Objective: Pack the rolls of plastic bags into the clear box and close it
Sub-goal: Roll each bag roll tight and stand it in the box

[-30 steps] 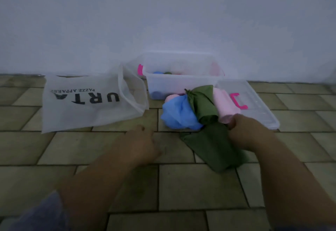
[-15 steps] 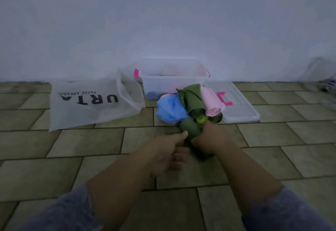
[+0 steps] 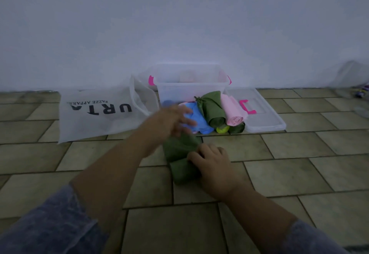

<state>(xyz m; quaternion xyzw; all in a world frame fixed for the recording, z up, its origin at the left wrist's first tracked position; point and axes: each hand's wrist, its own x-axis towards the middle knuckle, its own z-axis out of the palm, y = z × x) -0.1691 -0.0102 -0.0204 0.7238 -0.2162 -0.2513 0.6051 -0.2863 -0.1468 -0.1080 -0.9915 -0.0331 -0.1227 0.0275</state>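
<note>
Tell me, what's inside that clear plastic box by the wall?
Through the hazy wall of the clear plastic box, a pale pink shape shows high up and a blue shape low left. The coloured bag rolls piled in front cover its lower right, hiding anything there.

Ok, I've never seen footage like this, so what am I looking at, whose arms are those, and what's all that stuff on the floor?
There is no machine here. A person wears a camera on the head, so the picture looks forward and down at their own arms. On the tiled floor a clear box stands open by the wall, with its lid lying to its right. In front of it are rolled plastic bags: a blue roll, a green roll and a pink roll. A white bag with black lettering lies on the left. The right hand curls its fingers over a half-rolled green bag. The left hand, blurred and with fingers spread, holds nothing.
</note>
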